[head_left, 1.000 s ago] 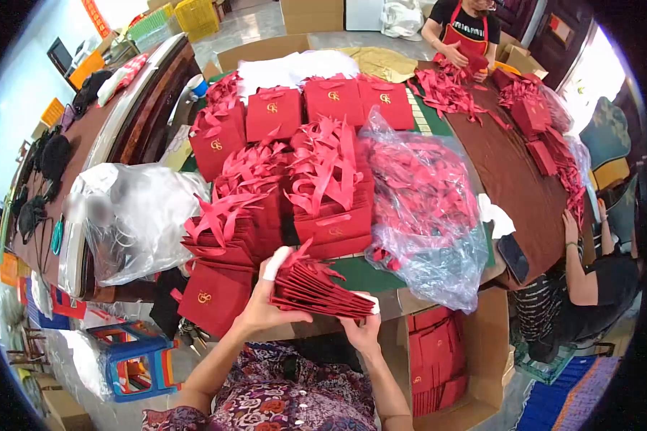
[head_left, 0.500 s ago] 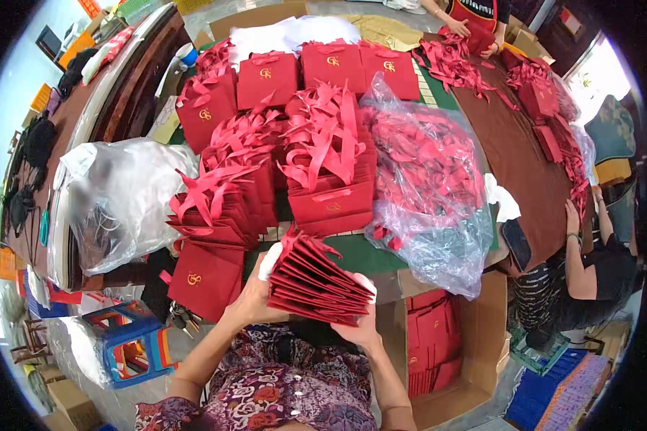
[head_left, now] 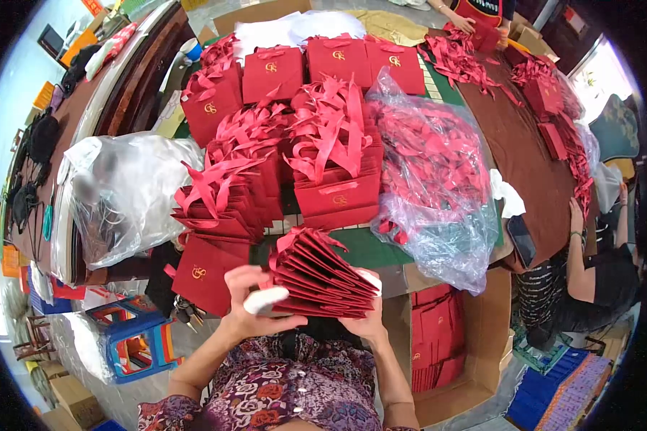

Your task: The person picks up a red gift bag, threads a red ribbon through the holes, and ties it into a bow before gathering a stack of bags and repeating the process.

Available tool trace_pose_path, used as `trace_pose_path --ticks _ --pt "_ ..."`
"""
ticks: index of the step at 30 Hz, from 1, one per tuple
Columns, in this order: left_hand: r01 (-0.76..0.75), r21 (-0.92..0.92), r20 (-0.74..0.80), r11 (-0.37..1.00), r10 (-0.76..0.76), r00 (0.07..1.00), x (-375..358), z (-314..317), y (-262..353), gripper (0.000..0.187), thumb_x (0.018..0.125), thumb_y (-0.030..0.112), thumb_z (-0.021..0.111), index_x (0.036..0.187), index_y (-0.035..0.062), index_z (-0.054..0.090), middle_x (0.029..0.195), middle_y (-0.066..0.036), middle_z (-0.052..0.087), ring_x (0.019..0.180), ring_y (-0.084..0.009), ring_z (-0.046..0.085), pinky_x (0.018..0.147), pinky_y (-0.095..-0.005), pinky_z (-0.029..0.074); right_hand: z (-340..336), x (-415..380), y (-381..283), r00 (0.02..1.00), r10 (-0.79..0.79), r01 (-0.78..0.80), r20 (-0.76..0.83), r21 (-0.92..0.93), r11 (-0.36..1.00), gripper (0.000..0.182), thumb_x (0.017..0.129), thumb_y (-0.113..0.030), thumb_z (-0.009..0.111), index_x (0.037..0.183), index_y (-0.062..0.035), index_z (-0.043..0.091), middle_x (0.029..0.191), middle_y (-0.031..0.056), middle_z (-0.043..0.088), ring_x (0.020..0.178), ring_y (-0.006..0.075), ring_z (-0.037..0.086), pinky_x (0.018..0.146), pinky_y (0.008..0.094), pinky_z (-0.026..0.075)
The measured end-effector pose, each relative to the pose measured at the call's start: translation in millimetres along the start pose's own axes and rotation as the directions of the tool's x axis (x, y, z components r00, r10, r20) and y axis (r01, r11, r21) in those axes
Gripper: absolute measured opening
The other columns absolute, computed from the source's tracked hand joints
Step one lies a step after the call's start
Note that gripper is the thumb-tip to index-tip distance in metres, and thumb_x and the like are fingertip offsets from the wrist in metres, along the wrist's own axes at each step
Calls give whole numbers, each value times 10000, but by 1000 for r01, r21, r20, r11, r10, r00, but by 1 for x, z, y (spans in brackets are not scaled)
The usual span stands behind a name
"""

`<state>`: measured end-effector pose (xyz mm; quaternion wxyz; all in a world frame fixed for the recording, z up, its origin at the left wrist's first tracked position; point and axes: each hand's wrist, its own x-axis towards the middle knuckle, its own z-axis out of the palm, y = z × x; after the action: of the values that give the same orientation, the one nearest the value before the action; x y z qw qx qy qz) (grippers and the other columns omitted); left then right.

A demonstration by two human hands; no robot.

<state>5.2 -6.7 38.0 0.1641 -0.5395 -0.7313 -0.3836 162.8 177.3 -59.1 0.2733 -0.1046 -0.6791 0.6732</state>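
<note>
A fanned stack of red paper bags [head_left: 323, 276] is held in front of the patterned shirt. My right hand [head_left: 366, 316] grips the stack's right end, its thumb covered in white. At the left end, my left hand [head_left: 255, 302] has its fingers spread, with a white-covered finger or thumb beside the stack and the lower fingers near its bottom edge. Just behind, a single red bag with a gold logo [head_left: 201, 273] hangs at the table edge. Upright rows of red bags with ribbon handles [head_left: 338, 197] stand on the table beyond.
A clear plastic sack of red ribboned items [head_left: 435, 165] lies right of the rows. A white plastic sack [head_left: 126, 194] is at left. A cardboard box [head_left: 482, 345] holding red bags stands below right. A phone [head_left: 520, 241] lies rightward. Co-workers' hands [head_left: 577, 215] are at the far right and top.
My left hand has loosened from the stack's left side and its fingers have spread. My right hand still holds the other end. The view has shifted slightly.
</note>
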Motion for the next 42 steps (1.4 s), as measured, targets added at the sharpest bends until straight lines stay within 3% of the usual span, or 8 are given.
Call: trace_pose_path --ticks 1,5,10,11,14,22,34,42 --pt "9 3 2 1000 -9 1000 -1 0 6 665 469 465 939 952 159 599 1078 -72 459 964 -286 461 789 -401 410 0 0 0 999 34 -34 -3 21 999 828 635 -121 880 1305 -44 398 1257 180 455 1171 282 508 997 382 416" --pt "-46 -18 76 999 47 996 -5 3 13 486 545 333 922 945 232 666 1033 -33 487 967 -266 467 800 -383 412 -2 2 -10 999 33 -33 5 13 999 845 636 -139 877 1324 -30 398 1276 184 450 1193 288 495 1012 383 404" --pt "17 15 167 1000 -20 986 -8 6 16 422 580 198 884 958 258 706 1058 -38 507 993 -290 479 834 -383 429 -19 9 -23 986 -47 41 157 39 998 957 679 -439 849 1388 0 379 1348 201 430 1262 315 448 1060 402 346" --pt "15 16 165 1000 -17 986 -8 6 16 422 580 198 884 958 258 706 1058 -38 507 993 -290 479 834 -383 429 -20 8 -23 988 -8 10 151 -12 1000 1002 711 -632 739 1390 13 383 1357 211 438 1272 321 442 1063 409 338" --pt "6 26 184 1000 -11 983 -10 9 14 396 597 203 882 948 253 705 1078 -46 510 1021 -303 483 849 -388 445 -22 10 -28 990 -8 2 141 39 999 946 792 -694 602 1377 23 402 1326 222 473 1256 337 461 1058 411 343" --pt "66 -93 50 993 -61 997 -8 16 14 457 628 173 867 1034 167 658 1126 -56 539 1060 -307 509 873 -397 468 -22 13 -29 989 -24 33 148 -62 998 772 892 -649 483 1297 8 469 1284 219 514 1220 348 498 1035 414 364" --pt "19 -54 82 998 -15 997 -9 12 13 482 632 157 859 1073 201 667 1194 -55 549 1089 -297 503 884 -397 457 -26 11 -42 989 42 -22 144 -141 990 751 846 -496 663 1366 -5 432 1288 193 531 1156 308 552 957 374 441" --pt "-17 8 118 1000 16 993 -15 9 16 466 629 152 860 1053 247 691 1207 -50 534 1101 -296 484 896 -390 451 -31 19 -44 983 -38 78 182 -217 973 603 773 -192 744 1303 -17 513 1230 187 579 1105 314 590 932 371 462"
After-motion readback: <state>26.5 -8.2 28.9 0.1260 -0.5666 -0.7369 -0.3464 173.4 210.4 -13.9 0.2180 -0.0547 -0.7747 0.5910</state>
